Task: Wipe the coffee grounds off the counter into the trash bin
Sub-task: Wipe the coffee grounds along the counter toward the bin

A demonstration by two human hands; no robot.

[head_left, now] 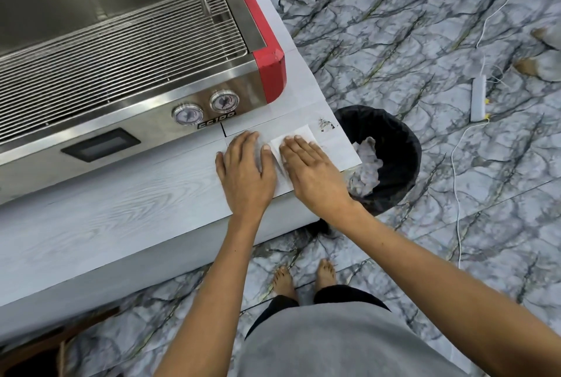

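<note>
Fingers [299, 149] of the right hand [312, 170] lie straight and close together, pressing a white paper napkin [299, 135] flat on the counter [121, 209], while the left hand [243, 170] rests flat and slightly spread just beside it at nine o'clock. The wipe looks under way: the coffee grounds [326, 124] sit near the counter's corner at one o'clock from the napkin, so the next push should sweep them over the edge into the black-lined trash bin [400, 146] below. The counter hides the bin's near side, and the grounds show only as a small dark smear.
</note>
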